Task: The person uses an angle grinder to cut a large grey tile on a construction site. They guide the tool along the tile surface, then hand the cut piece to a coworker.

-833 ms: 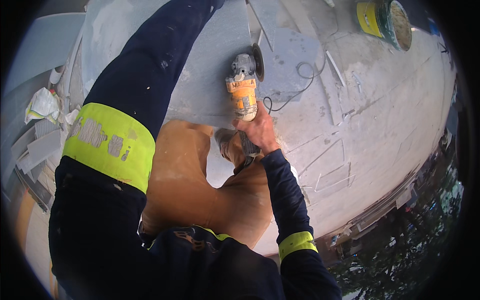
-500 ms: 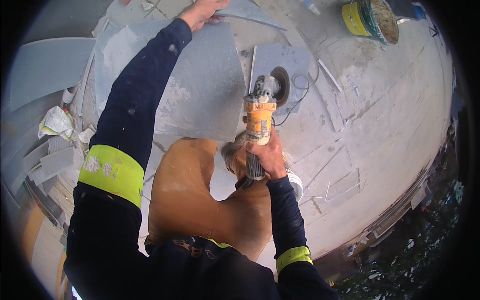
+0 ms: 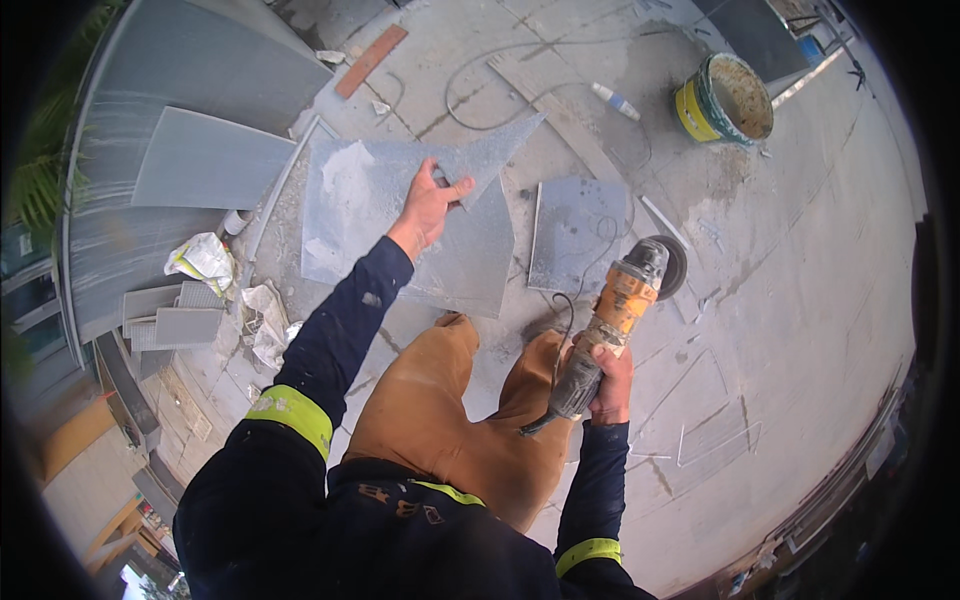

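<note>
My left hand is closed round the edge of a pointed grey tile offcut, above a large grey tile slab. Some of its fingers are hidden. The slab lies on the floor ahead of my feet, with pale dust across its left part. In my right hand is an orange and grey angle grinder, tilted up and right near my right knee. Its dark disc faces away to the right. From the handle's end, a dark cord comes out.
A smaller grey tile lies right of the slab. Farther right stands a yellow and green bucket of pale material. A cable curves over the floor. Leftward are crumpled white bags, stacked tile pieces and another grey sheet.
My left hand has come nearer from the far edge with the offcut. The grinder has shifted right and nearer, tilting rightward. The view has shifted too.
</note>
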The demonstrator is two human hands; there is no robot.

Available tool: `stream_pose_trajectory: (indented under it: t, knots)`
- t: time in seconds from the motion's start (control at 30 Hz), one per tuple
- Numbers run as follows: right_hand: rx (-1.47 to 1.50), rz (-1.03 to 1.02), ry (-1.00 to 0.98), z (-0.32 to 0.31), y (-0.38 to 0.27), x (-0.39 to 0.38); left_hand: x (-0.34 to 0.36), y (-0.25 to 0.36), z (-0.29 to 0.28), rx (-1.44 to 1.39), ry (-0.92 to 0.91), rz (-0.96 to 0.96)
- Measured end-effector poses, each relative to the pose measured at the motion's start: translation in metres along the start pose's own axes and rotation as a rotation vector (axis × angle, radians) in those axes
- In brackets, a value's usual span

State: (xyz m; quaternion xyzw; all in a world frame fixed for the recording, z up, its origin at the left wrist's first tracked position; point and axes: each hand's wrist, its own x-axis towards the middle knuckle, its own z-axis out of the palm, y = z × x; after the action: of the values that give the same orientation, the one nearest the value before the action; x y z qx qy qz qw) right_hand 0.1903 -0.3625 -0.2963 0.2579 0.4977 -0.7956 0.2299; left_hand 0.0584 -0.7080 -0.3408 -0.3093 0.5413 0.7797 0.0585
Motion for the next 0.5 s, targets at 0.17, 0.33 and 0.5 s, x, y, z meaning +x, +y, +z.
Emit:
stream_pose_trajectory:
  t: [0.17,0.33,0.5]
  knots:
    - [0.173,0.009,-0.14,-0.004,-0.083,-0.008,-0.039,0.04,0.043,-0.226,0.012,0.037]
    - [0.074,0.04,-0.224,-0.023,-0.164,-0.004,-0.075,0.095,0.109,-0.432,-0.046,-0.009]
    - [0.111,0.092,-0.434,-0.024,-0.235,-0.013,-0.112,0.12,0.161,-0.848,-0.157,-0.247]
